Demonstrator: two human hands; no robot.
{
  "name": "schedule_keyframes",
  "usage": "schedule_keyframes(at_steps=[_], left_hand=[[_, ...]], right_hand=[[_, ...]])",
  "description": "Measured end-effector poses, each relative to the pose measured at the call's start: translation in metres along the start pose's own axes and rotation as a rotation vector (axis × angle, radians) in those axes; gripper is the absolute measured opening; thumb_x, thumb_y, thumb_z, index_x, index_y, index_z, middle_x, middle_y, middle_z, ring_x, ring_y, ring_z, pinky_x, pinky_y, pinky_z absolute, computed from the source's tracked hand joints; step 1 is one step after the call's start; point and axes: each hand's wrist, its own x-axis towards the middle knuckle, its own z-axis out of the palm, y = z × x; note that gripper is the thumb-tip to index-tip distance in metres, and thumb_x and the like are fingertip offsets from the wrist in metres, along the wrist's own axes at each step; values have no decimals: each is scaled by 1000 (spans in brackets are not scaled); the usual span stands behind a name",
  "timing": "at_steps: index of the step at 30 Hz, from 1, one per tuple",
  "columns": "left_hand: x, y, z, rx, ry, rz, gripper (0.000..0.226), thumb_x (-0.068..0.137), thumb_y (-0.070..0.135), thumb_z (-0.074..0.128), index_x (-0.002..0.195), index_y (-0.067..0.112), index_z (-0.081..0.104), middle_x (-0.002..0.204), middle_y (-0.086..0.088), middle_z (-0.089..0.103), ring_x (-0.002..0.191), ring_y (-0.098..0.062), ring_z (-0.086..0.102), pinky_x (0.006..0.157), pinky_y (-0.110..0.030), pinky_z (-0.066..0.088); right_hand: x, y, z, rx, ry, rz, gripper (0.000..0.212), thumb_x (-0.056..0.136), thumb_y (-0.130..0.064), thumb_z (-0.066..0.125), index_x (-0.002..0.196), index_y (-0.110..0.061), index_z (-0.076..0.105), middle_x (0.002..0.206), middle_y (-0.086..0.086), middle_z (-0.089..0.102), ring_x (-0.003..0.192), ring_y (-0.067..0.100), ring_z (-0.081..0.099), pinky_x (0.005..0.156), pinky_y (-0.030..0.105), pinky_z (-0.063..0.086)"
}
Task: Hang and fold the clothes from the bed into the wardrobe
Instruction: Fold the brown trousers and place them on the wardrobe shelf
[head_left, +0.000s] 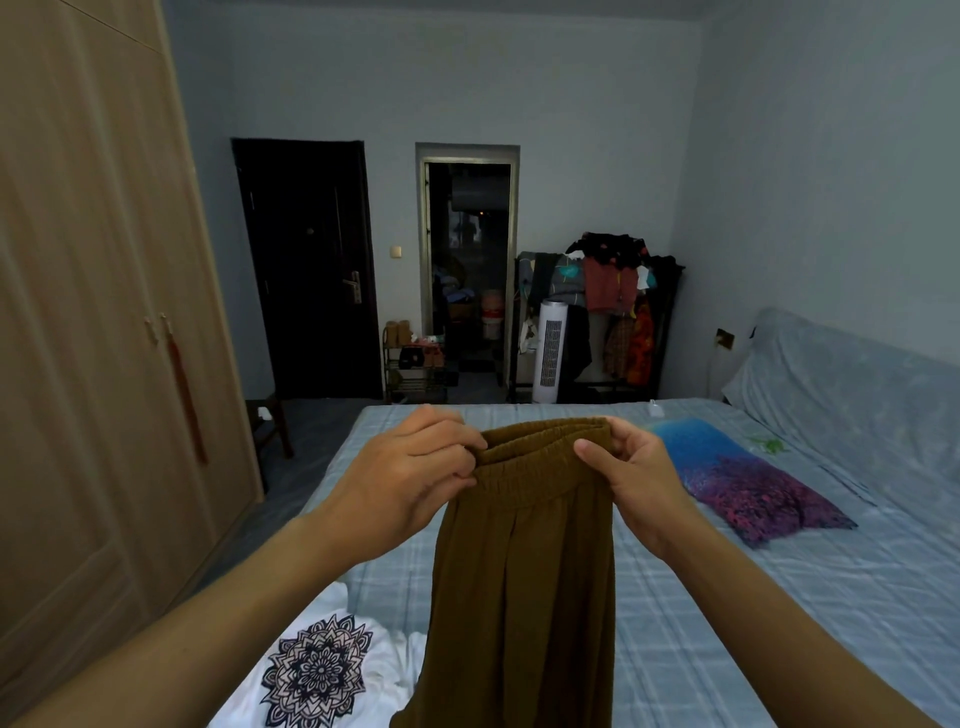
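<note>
Hanging from 2 pinching hands, left (410, 478) and right (631, 478), brown trousers (524, 582), waistband in each grip.

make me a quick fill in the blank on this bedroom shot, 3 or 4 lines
1. Both hands, the left hand and the right hand, hold the brown trousers up by the elastic ____.
2. The white shirt lying on the bed carries a dark ____ print.
3. The doors of the wooden wardrobe are ____.
4. The white tower fan stands in front of the clothes ____.

Missing words: waistband; mandala; closed; rack
</note>
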Motion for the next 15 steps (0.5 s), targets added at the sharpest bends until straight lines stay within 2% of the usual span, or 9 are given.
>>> schedule_keyframes(at_steps=[3,7,9,12,13,15], left_hand=[[-2,-1,-2,-55,-7,-33,4,91,10,71,90,7,68,112,-1,69,119,-15,56,102,-28,46],[-4,2,-2,-126,1,-124,5,90,9,70,95,7,70,106,-2,71,107,-13,65,90,-33,54],[-5,4,-1,-165,14,-172,3,90,8,69,91,6,67,106,-2,70,103,-14,66,85,-36,56],[-2,9,1,-268,-19,-317,14,91,7,67,85,13,56,117,0,64,120,-7,58,89,-33,56],[0,10,1,-315,-32,-388,18,90,7,67,84,15,53,118,2,63,119,-5,58,87,-32,57],[3,11,3,-417,-48,-504,20,90,4,67,86,15,51,111,4,66,104,-8,65,82,-35,59]], right_hand=[[-1,-1,-1,-16,-10,-13,22,91,-3,61,112,-9,65,101,9,75,98,23,72,74,25,59],[-4,0,-2,-22,-42,-31,21,90,-2,61,109,-9,67,100,11,75,97,25,72,73,25,58],[-5,0,-3,-30,-59,-46,21,91,-2,61,110,-9,66,101,12,74,97,26,72,74,25,58],[-8,-3,-4,-36,-62,-87,20,92,-3,60,111,-8,66,101,12,74,97,25,72,74,25,58],[-9,-4,-4,-43,-60,-103,20,92,-3,60,111,-8,66,101,12,74,97,25,72,74,25,58],[-11,-7,-4,-76,-56,-136,20,93,-4,60,111,-7,65,100,11,75,96,24,72,74,25,58]])
